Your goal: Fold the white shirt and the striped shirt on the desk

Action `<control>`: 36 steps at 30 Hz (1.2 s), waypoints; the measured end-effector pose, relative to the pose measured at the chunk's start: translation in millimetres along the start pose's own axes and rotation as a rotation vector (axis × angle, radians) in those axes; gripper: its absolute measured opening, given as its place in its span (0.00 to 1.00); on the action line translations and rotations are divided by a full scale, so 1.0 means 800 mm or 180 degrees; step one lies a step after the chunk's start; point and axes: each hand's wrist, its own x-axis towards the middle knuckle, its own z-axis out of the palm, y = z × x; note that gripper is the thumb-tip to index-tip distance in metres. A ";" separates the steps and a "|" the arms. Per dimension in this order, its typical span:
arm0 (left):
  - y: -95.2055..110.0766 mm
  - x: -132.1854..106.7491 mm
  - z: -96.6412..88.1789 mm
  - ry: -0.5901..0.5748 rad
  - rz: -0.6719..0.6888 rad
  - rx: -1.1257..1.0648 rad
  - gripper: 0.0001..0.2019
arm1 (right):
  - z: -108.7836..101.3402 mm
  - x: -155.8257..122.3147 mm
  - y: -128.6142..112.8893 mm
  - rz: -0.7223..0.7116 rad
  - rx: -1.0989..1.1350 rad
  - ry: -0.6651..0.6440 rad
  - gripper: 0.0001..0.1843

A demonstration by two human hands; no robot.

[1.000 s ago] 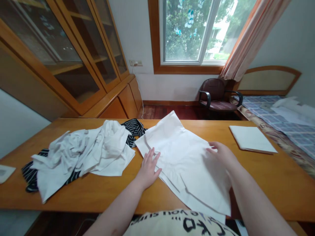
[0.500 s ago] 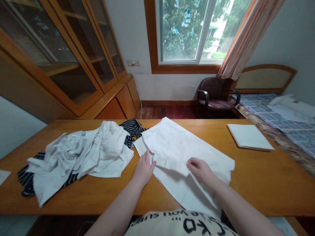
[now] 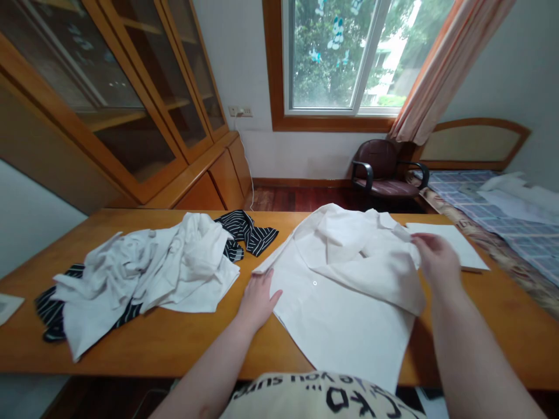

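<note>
From my head camera, my left hand (image 3: 257,299) lies flat with the fingers stretched out and loosely together. The palm presses the left edge of the white shirt (image 3: 349,314), gripping nothing. My right hand (image 3: 437,262) is closed on a fold of that shirt at its far right side and holds the cloth lifted over the flat part. The shirt is spread on the wooden table (image 3: 131,343) right in front of me, with one small button (image 3: 315,283) showing. A heap of white clothes (image 3: 148,273) and a striped garment (image 3: 251,233) lie to the left, and a folded white cloth (image 3: 458,250) lies beyond my right hand. My T-shirt (image 3: 318,398) carries black lettering, upside down, which I cannot read.
</note>
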 end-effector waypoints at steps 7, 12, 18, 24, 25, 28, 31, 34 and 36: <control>-0.003 -0.001 0.001 0.0003 -0.0060 -0.0115 0.29 | 0.121 -0.103 -0.075 -0.0888 -0.0928 -0.1667 0.13; -0.011 0.002 0.011 0.0250 -0.0027 -0.0409 0.25 | 0.111 -0.120 -0.084 -0.0140 0.0968 -0.2276 0.17; -0.006 -0.005 -0.030 0.1334 0.0161 -0.1448 0.14 | 0.102 -0.164 -0.105 0.0810 0.2762 -0.3817 0.24; 0.042 0.010 -0.100 0.0915 0.0027 -0.2095 0.15 | 0.111 -0.185 -0.131 0.0196 0.1519 -0.4327 0.15; 0.057 0.014 -0.101 0.0351 0.0036 -0.2146 0.18 | 0.110 -0.187 -0.137 0.0014 0.1309 -0.4332 0.14; 0.100 0.020 -0.080 -0.0837 0.0382 -0.1676 0.32 | 0.108 -0.191 -0.151 -0.0611 0.0898 -0.4155 0.14; 0.124 0.023 -0.049 -0.1073 0.0459 -0.1130 0.20 | 0.109 -0.189 -0.152 -0.0709 0.0695 -0.4050 0.15; 0.111 0.036 -0.046 -0.0612 0.0366 -0.1063 0.13 | 0.099 -0.166 -0.133 -0.0499 0.0715 -0.3678 0.10; 0.076 0.048 -0.068 0.0193 0.0134 -0.1217 0.14 | 0.074 -0.137 -0.109 -0.0242 0.0736 -0.2901 0.08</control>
